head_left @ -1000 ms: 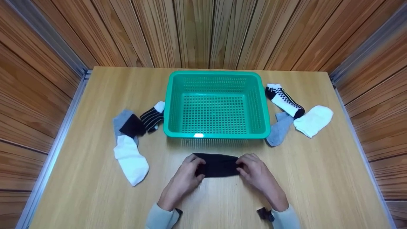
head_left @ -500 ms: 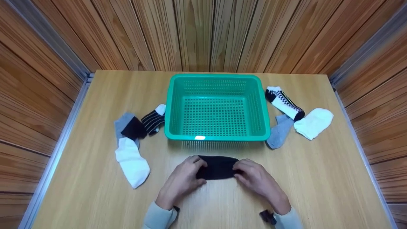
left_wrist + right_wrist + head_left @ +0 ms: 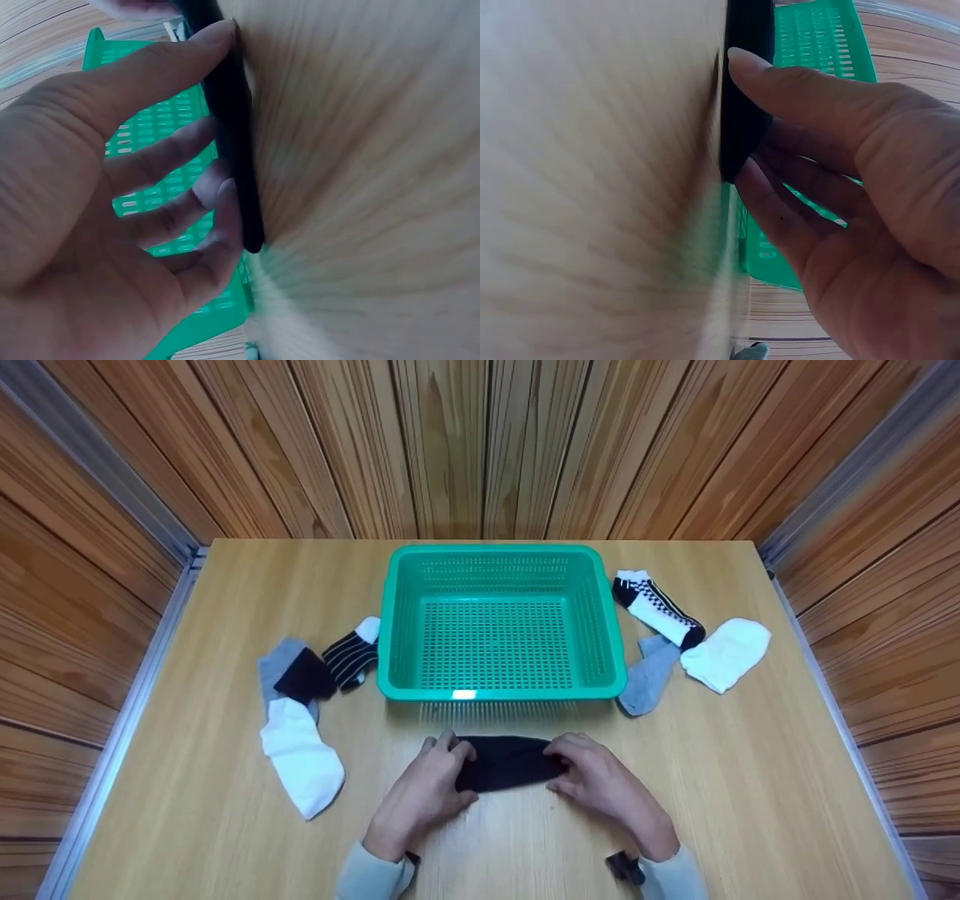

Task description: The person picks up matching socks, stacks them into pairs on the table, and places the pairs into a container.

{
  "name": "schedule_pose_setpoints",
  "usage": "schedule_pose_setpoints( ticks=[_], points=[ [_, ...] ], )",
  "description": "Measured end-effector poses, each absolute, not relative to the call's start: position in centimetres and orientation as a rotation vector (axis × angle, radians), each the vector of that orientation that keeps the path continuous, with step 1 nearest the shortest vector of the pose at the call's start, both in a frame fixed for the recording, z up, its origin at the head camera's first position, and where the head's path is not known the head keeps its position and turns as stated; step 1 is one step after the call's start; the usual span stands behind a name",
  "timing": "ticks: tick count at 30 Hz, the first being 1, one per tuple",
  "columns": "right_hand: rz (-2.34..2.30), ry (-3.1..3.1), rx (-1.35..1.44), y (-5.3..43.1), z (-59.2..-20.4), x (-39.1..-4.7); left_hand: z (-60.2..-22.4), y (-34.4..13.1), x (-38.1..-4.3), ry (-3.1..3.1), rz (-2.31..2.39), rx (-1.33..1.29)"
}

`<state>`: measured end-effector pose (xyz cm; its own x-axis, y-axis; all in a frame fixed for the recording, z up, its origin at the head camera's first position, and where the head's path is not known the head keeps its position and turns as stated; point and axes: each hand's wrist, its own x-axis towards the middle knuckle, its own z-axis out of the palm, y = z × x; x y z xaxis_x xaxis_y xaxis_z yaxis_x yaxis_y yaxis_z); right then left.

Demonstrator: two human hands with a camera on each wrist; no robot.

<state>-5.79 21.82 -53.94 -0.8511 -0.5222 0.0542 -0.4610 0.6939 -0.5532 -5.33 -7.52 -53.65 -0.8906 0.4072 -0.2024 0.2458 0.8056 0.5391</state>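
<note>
A folded black sock lies flat and crosswise on the table, in front of the green basket. At its left end, my left hand holds it with bent fingers, the thumb at the near edge. The left wrist view shows that thumb and the fingertips against the sock's thin dark side. My right hand grips the opposite end, thumb near and fingers over the far side. In the right wrist view the black sock sits between thumb and fingers, its corner angled. The fingers hide both ends of the sock from above.
A green basket stands behind the hands. To its left lie a striped sock, a black sock, a grey sock and a white sock. To its right are a checkered sock, a grey sock and a white sock.
The head view has shifted slightly, so the whole scene sits lower. Both hands stay at the black sock's ends, with their fingers slightly repositioned. The basket and other socks keep their places.
</note>
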Motion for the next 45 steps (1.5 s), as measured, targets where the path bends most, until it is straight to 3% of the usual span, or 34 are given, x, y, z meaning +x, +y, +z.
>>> schedule_pose_setpoints(
  ticks=[14, 24, 34, 45],
  points=[
    [-0.826, 2.869, -0.945, 21.4, -54.4, -6.3, -54.1, -8.1, -5.3, 2.851, 0.622, 0.590],
    [-1.147, 2.605, -0.608, 22.5, -52.6, -4.9, -53.1, -9.6, -4.6, 2.651, 1.137, 0.446],
    [-1.194, 2.614, -0.421, 21.8, -53.7, -5.3, -54.7, -9.4, -4.8, 2.711, 1.255, 0.414],
    [-1.584, 2.414, -0.075, 20.8, -54.3, -5.7, -55.2, -8.5, -5.1, 2.687, 1.443, 0.262]
  ],
)
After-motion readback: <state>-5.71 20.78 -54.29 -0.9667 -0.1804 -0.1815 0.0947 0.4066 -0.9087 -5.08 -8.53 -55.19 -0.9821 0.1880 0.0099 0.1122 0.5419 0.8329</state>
